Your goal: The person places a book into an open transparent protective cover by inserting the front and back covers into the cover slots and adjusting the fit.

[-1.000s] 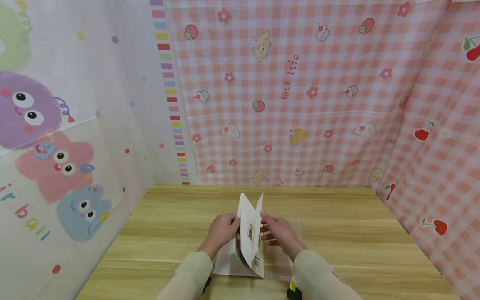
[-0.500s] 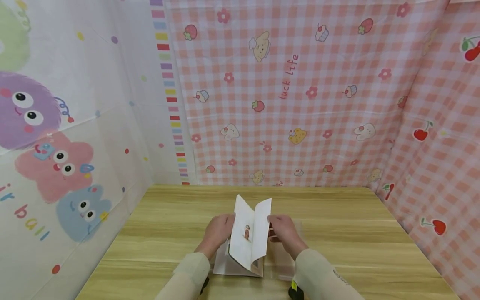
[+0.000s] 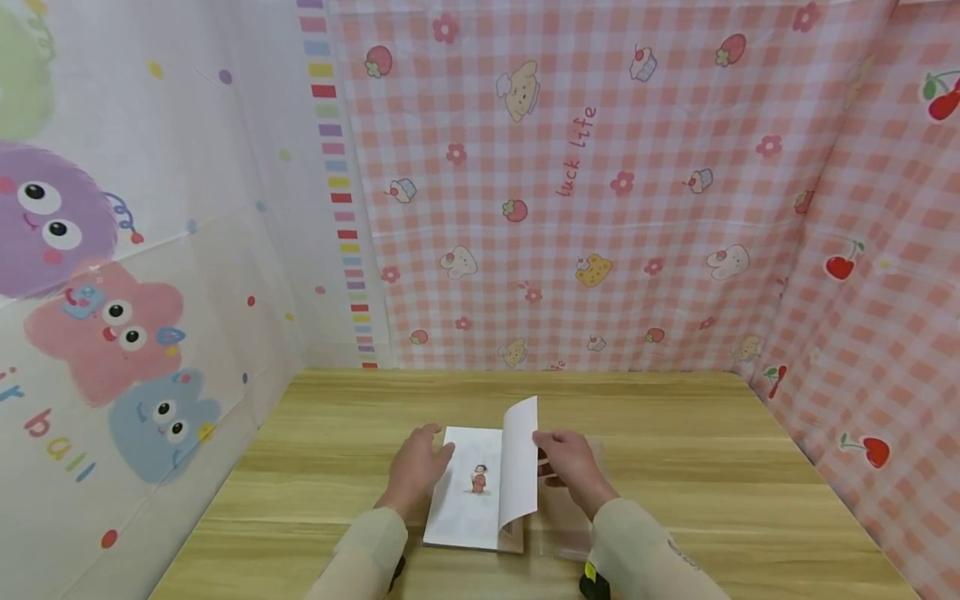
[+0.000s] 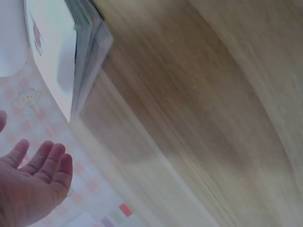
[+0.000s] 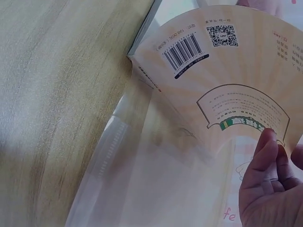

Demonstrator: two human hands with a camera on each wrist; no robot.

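Okay, so pinching the raised cover (image 3: 519, 467) of a book (image 3: 457, 517) with the right hand (image 3: 572, 467), having that grip closed on the outer edge between thumb and fingers. Resting the book itself flat on the desk (image 3: 675, 500), low in the head view and right between both hands, and showing a white page with a little drawing (image 3: 478, 479) of a figure in red. Having the cover curving up beside that page, and spotting a barcode (image 5: 183, 51) plus a QR code (image 5: 222, 36) on its outer side in the right wrist view. Holding the left hand (image 3: 415, 471) just beside the book's left edge with a loose grip and relaxed fingers, looking clear of the pages in the left wrist view. Also seeing a clear plastic sheet (image 3: 573, 533) lying on the desk by the right hand. Wearing pale sleeves (image 3: 367, 542), btw, and facing a pink checked cloth (image 3: 570, 233), with a white cloth (image 3: 210, 183) hanging on the left, printed with cartoon creatures.
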